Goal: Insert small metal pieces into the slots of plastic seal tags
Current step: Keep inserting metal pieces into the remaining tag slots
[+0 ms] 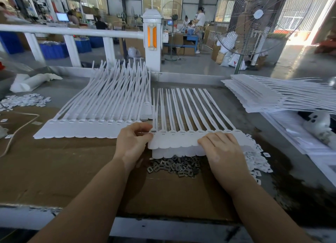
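Note:
A white strip of joined plastic seal tags (174, 141) lies in front of me on a small stack of like strips, tails pointing away. My left hand (131, 142) pinches the strip's left end, thumb and forefinger at the leftmost slot. My right hand (221, 148) rests on the right part of the strip, fingers bent over its near edge. A heap of small dark metal pieces (175, 165) lies just below the strip, between my hands. Whether either hand holds a metal piece is hidden.
Another tag strip stack (87, 130) lies to the left with raised tails. More stacked strips (263, 95) sit at the right. Small white plastic caps (258, 161) lie right of my right hand, others (23, 100) at far left. Brown cardboard (60, 166) covers the bench; a fan (254, 20) stands beyond.

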Available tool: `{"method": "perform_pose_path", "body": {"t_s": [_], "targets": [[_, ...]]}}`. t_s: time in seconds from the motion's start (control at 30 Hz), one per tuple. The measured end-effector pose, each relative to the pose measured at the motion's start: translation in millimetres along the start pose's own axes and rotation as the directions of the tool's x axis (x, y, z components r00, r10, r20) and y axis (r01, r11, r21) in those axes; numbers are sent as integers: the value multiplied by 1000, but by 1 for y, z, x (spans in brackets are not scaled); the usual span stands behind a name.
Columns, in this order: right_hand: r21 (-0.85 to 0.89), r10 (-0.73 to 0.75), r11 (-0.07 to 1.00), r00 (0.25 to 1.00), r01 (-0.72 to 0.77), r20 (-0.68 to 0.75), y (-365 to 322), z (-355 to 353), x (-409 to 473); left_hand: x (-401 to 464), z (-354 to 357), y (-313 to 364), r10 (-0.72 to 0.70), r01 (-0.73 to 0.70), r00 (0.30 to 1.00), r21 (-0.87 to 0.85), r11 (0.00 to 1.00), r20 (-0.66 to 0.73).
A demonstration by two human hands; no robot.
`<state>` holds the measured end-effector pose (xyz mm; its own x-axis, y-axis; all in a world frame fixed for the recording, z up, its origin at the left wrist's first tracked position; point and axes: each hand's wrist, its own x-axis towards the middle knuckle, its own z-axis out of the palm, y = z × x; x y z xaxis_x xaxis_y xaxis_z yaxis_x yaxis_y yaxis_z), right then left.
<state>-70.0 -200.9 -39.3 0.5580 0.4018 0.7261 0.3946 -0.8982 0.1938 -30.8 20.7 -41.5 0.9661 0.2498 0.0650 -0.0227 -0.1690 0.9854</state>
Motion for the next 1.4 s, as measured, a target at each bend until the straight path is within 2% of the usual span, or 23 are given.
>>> {"method": "perform_pose_path", "body": {"t_s": [0.13, 0.33, 0.6, 0.77, 0.9, 1.03, 1.1, 1.23, 1.4], "targets": [[5, 0, 1000, 1000, 0, 5, 0, -1, -3, 0, 1, 0, 9, -13, 999, 103, 995, 36], [172, 26, 984, 997, -37, 67, 2, -2, -4, 1, 6, 0, 57, -64, 998, 252, 966, 32], [312, 9, 948, 986, -62, 168, 2, -7, -3, 2, 9, 0, 120, -130, 991, 348, 929, 52], [373, 12, 924, 983, -81, 184, -1, -8, -1, 2, 9, 0, 142, -166, 986, 407, 898, 89], [476, 31, 869, 976, -134, 217, -3, -11, 2, 2, 9, 0, 160, -188, 982, 428, 884, 100], [561, 60, 789, 939, -253, 339, 1, -15, 7, 3, 8, -1, 168, -196, 981, 434, 879, 102], [569, 53, 766, 912, -298, 407, 3, -18, 10, 3, 8, -1, 170, -195, 981, 432, 880, 98], [545, -17, 784, 867, -297, 497, 5, -23, 13, 4, 9, -2, 173, -198, 980, 433, 880, 97], [502, -32, 813, 837, -295, 546, 1, -21, 14, 4, 8, -3, 182, -205, 979, 435, 877, 94]]}}
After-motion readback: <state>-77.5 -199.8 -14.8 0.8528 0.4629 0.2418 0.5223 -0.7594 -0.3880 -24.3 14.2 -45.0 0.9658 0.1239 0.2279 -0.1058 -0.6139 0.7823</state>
